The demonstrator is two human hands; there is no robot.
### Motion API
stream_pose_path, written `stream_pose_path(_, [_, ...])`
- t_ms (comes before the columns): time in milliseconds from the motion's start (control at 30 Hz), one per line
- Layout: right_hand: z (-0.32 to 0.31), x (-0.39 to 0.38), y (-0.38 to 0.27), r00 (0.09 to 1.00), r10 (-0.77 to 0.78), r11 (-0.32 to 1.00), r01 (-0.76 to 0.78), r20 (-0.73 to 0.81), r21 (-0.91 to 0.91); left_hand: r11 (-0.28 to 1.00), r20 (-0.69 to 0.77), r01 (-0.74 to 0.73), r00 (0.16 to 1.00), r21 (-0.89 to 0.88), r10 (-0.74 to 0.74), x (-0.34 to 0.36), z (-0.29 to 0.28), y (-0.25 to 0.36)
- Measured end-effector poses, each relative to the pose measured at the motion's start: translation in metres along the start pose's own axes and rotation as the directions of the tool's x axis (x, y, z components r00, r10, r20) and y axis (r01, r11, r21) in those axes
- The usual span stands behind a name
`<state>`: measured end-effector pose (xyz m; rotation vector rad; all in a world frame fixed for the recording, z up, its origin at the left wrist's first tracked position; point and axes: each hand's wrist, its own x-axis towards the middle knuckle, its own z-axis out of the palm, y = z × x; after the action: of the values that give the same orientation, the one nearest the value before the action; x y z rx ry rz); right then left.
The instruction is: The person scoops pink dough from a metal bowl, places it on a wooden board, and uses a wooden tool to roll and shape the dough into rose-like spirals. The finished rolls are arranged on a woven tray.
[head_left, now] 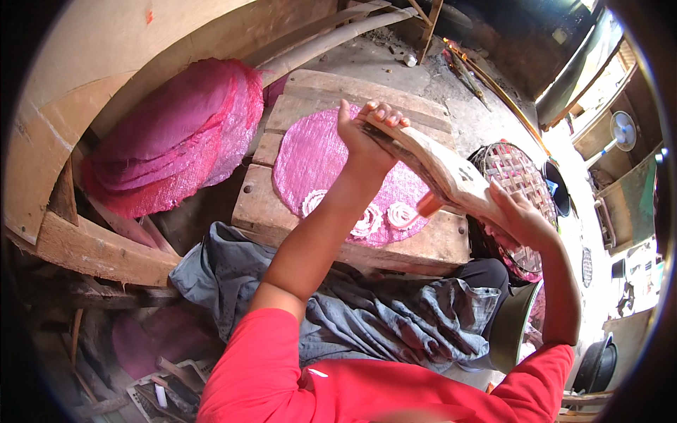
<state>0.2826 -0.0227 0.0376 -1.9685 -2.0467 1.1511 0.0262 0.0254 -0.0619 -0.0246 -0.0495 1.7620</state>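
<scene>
My left hand (368, 137) and my right hand (520, 217) hold a long, worn wooden piece (444, 166) between them, one at each end, raised above a low plank table (271, 201). The left fingers curl over its far end; the right hand is wrapped round its near right end. A short brown peg (429, 205) juts from its underside. Below, a round pink sheet (307, 151) lies flat on the planks. Along its near edge sit pale ruffled coils, among them a right-hand coil (403, 216) and a middle coil (367, 223). My left forearm hides part of the sheet.
At the left lies a stack of round pink and red sheets (173, 141) by a curved wooden frame (106, 243). A woven basket (518, 180) stands right of the table, with a green tub (511, 331) nearer. Grey cloth (395, 317) covers my lap. Poles (501, 92) lie beyond.
</scene>
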Motion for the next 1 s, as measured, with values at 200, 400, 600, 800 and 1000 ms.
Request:
stream_pose_path(200, [0.011,0.028,0.003,0.988,-0.155,0.988,0.155,-0.001,-0.016,0.998,0.062,-0.061,0.996,0.008,0.060,0.028,-0.004,0.010])
stream_pose_path(400, [0.032,0.022,0.011,0.973,-0.226,0.974,0.224,0.051,0.039,0.997,0.027,-0.079,0.997,-0.009,0.079,0.010,-0.015,0.028])
stream_pose_path(600, [0.023,0.009,0.021,0.987,-0.065,0.998,0.068,0.145,-0.017,1.000,-0.015,-0.005,1.000,0.010,0.005,0.002,-0.045,0.003])
stream_pose_path(800, [0.040,0.035,0.048,0.871,-0.180,0.626,-0.258,0.458,0.736,0.989,0.207,0.073,0.977,-0.130,-0.045,0.011,-0.053,0.009])
stream_pose_path(1000, [0.108,0.067,0.068,0.844,-0.383,0.393,-0.220,0.376,0.893,0.972,0.170,0.077,0.985,-0.220,-0.040,0.004,-0.039,0.017])
